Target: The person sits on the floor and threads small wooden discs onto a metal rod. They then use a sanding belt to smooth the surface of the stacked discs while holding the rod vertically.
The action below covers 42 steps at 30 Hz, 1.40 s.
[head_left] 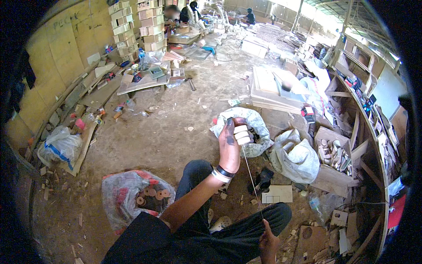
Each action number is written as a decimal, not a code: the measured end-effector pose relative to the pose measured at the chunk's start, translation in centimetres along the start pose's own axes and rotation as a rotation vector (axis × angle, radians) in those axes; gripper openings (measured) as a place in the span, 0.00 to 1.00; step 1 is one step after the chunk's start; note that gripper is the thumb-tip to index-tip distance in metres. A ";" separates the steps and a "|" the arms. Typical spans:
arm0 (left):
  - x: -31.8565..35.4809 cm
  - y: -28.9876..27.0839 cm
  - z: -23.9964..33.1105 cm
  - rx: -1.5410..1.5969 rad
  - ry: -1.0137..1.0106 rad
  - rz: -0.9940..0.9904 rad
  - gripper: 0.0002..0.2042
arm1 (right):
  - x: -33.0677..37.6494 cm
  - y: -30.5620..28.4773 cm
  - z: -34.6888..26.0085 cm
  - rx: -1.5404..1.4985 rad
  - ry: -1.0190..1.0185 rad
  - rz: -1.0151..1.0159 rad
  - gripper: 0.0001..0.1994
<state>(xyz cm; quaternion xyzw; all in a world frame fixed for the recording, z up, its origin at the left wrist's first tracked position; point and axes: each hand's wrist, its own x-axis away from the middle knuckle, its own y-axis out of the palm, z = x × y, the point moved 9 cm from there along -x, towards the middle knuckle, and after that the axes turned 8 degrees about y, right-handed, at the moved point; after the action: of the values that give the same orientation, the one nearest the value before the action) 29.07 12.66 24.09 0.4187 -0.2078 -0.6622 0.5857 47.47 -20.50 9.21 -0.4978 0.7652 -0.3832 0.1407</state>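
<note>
My left hand [229, 143], with dark smudges on it, is raised in front of me and closed around several pale round wooden pieces [241, 134] stacked together. From just below them a thin straight rod or wire [251, 178] runs down toward my right knee. The fingers of my right hand [269, 244] are closed on its lower end. Whether the rod passes through the pieces cannot be made out. Behind my left hand stands an open white sack [259, 119], its contents mostly hidden. By my left side, an open plastic bag [115, 196] contains round wooden pieces [152, 193].
Another white sack [295, 158] stands to the right, beside a box of wood offcuts [336, 154]. Stacked boards [263, 90] lie farther ahead. A clear bag [61, 147] rests at left. Tall stacks of wooden boxes [151, 26] and other people [249, 17] are at the back.
</note>
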 end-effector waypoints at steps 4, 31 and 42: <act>2.0 1.4 1.5 -0.208 0.192 0.018 0.20 | 0.2 -0.8 -1.0 0.048 -0.081 0.085 0.36; 6.7 7.2 -0.6 -0.348 0.182 -0.450 0.20 | 0.2 -0.9 3.1 -0.037 -0.040 0.181 0.34; 23.2 20.9 -4.2 -0.406 0.037 -1.303 0.04 | 5.3 -10.1 5.0 -0.407 0.014 0.228 0.26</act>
<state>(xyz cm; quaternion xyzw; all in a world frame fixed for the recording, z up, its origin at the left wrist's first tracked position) 45.89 -13.19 30.51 0.3513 0.2252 -0.8983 0.1379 54.63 -29.48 14.12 -0.4238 0.8789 -0.2060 0.0744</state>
